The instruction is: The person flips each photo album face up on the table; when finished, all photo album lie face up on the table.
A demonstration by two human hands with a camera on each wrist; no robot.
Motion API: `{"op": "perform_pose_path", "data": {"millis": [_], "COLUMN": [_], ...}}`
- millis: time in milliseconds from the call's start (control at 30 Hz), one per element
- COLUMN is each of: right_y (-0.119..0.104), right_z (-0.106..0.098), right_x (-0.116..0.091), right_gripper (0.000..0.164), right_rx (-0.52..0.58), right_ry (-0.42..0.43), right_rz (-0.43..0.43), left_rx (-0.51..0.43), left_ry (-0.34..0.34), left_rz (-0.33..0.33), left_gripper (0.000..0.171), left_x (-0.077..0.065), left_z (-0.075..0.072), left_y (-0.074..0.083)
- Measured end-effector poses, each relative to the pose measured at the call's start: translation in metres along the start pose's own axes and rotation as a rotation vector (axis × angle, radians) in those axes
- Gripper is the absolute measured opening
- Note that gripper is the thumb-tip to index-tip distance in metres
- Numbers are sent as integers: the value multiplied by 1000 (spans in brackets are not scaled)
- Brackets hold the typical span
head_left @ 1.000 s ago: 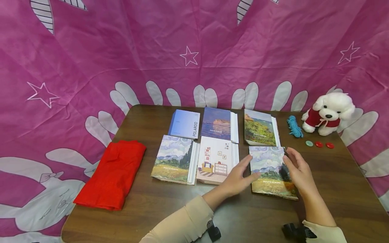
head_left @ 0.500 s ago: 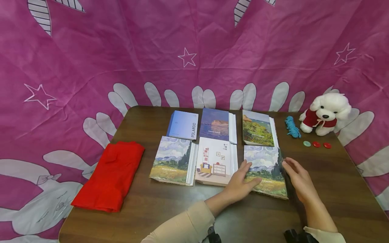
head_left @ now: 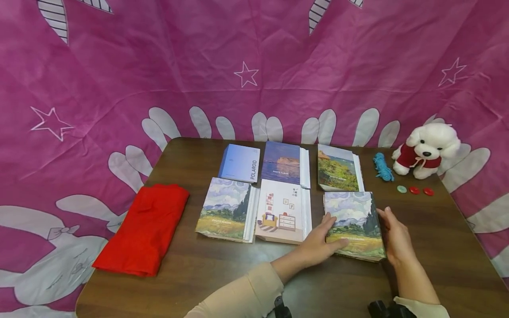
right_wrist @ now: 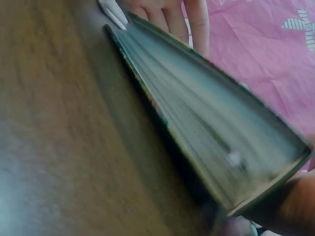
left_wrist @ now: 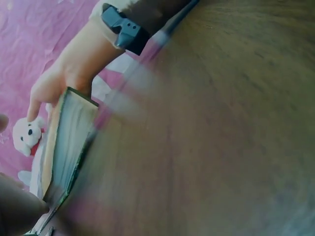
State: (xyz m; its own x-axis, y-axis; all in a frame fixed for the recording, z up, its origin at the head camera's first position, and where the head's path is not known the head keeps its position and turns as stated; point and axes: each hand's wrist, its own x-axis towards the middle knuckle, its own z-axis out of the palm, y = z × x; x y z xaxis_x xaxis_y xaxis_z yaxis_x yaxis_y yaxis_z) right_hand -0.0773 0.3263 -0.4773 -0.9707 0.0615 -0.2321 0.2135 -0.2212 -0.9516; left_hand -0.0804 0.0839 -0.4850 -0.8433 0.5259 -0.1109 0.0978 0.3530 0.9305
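A photo album (head_left: 354,221) with a painted landscape of fields and cypress lies between my two hands at the front right of the table. My left hand (head_left: 321,242) holds its left edge, thumb over the cover. Along the opposite edge, my right hand (head_left: 399,240) grips the spine side. In the right wrist view the album (right_wrist: 206,113) shows its page edges fanned, wider at one side. The left wrist view has the right hand (left_wrist: 64,78) against the album's spine. Whether the album is fully on the table or slightly raised, I cannot tell.
Several other albums stand in two rows: a blue POLAROID one (head_left: 240,163), a seascape (head_left: 282,163), a garden scene (head_left: 338,168), a matching landscape (head_left: 224,210) and a room drawing (head_left: 280,212). Around them are red cloth (head_left: 143,229), blue yarn (head_left: 383,167), buttons (head_left: 414,190) and a plush dog (head_left: 427,150).
The album slid left, then came back a little to the right. My right hand has closed in on its right edge, and my left hand has stayed at the left edge.
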Motion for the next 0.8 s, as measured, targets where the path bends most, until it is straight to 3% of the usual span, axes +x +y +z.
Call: {"op": "perform_pose_path", "data": {"millis": [100,233,333,433,567,800], "right_y": [-1,-6,-11,-17,-25,-31], "right_z": [-2,1,3,2,1,11], "right_x": [0,2,4,6,6,3], "right_gripper": [34,22,26,20,11,20], "right_rx": [100,-38,-115,-92,-58,-35], "right_ry": [-7,177,279,283,284,307], "right_rz": [-31,-33,-46,-78,-124,-142], "left_rx": [-23,-103,-218,-313,-344,-361], "left_ry": [-6,47,95,109,94,-19], "left_rz": [-10,14,55,81,69,23], "left_gripper": [75,70,63,57,53,53], "left_x": [1,3,4,6,9,15], "left_z": [3,8,14,19,20,17], "left_y": [0,-1,-3,-4,-2,2]}}
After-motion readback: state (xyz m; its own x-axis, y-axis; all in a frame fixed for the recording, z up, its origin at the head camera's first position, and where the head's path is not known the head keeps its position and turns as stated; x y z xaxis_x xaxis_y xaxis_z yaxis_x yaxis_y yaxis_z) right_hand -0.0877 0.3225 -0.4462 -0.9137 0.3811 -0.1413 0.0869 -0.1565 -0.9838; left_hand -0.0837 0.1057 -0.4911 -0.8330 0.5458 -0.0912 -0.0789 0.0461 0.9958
